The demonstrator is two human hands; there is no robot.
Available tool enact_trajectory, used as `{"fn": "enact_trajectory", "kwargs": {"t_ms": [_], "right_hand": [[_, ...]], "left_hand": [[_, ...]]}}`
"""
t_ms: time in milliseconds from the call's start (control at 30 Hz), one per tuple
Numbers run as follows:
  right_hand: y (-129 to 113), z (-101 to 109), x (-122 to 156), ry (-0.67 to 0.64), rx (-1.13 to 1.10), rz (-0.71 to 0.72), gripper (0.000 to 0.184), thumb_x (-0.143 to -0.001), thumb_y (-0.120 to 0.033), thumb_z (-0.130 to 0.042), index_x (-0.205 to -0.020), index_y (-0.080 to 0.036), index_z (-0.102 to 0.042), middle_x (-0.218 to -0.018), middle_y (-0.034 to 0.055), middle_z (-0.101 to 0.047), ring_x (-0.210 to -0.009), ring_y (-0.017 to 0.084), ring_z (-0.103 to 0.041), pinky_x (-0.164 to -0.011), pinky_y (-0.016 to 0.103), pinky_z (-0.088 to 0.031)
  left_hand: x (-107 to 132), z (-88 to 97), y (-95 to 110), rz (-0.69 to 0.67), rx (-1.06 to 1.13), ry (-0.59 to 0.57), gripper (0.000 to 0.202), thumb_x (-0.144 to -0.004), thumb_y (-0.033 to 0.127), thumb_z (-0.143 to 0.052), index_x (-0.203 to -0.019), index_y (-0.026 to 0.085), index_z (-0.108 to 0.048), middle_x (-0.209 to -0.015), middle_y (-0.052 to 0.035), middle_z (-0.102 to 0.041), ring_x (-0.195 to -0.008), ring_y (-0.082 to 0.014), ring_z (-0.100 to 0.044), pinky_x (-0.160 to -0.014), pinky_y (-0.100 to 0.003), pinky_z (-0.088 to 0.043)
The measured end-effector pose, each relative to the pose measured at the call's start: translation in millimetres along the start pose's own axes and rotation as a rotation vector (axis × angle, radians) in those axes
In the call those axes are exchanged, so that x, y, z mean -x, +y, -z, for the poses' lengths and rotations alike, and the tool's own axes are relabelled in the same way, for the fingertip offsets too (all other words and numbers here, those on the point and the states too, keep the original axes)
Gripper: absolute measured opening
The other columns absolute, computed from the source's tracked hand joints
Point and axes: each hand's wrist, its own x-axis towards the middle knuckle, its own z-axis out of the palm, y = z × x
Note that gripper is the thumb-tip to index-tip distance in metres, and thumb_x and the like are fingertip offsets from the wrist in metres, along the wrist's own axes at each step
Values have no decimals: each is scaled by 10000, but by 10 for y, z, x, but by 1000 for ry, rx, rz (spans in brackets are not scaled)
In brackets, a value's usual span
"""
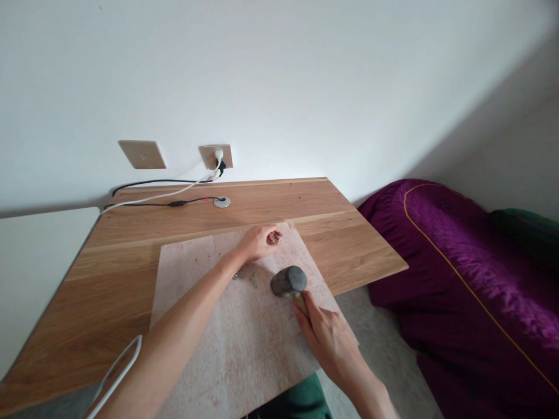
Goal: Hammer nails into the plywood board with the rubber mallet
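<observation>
Right hand (329, 337) gripping mallet (286, 282), left hand (259, 242) clenched, contents unclear, near board (257, 349) edge; bare tabletop (349, 247) beyond

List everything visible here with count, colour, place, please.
Desk: 1, brown, centre.
Board: 1, pale, over desk's near edge.
Mallet: 1, grey, over board.
Metal pieces: several, silvery, on board.
Wall plates: 2, tan, above desk.
Plugs: 2, white and black, right plate.
Cables: 3, white and black, desk's rear.
Grommet: 1, silvery, desk's rear.
Panel: 1, white, far left.
Cover: 1, purple, right.
Fabrics: 2, green, far right; below board.
Unclear item: 1, white, lower left.
Left hand: 1, near board's far edge.
Right hand: 1, on mallet's handle.
</observation>
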Motion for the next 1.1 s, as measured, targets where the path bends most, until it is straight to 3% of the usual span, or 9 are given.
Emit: {"fn": "enact_trajectory", "kwargs": {"t_ms": [167,400,567,800,1100], "right_hand": [[-12,27,-5,-4,-25,12,426,-1146,-426,-322,-1320,-159,-605,-796,76,-780,-682,266,-772,-565,316,-492],[-21,73,-11,-34,-53,25,385,-1130,-369,-354,-1360,-154,-575,-821,79,-789,-697,263,-768,-575,308,-479],[-27,67,-27,-31,-72,10,377,-1136,-377,-335,-1362,-180,-562,-840,66,-789,-744,264,-773,-622,311,-474],[17,85,-63,-133,-133,15,393,-1136,-384,-328,-1386,-168,-541,-873,84,-784,-836,292,-780,-707,334,-467],[34,201,-90,-209,-198,-14,331,-1105,-427,-371,-1226,-223,-603,-950,90,-788,-973,292,-766,-776,317,-465]], "left_hand": [[9,-18,3,-6,-34,35,153,-810,168,-807,-943,197,-738,-929,-22,-752,-825,-167,-695,-772,-253,-520],[-3,-37,-38,-12,-90,23,7,-867,178,-765,-873,181,-763,-889,-35,-714,-780,-170,-668,-743,-266,-487],[-36,-26,-61,-22,-102,12,33,-864,185,-768,-889,176,-787,-876,-34,-722,-761,-162,-661,-717,-262,-467],[-50,-6,-27,28,-93,11,135,-818,248,-842,-900,163,-777,-892,-26,-717,-784,-156,-667,-723,-238,-480],[-90,19,-3,67,-78,-4,49,-820,198,-822,-852,163,-808,-798,-19,-741,-729,-148,-651,-682,-244,-440]]}}
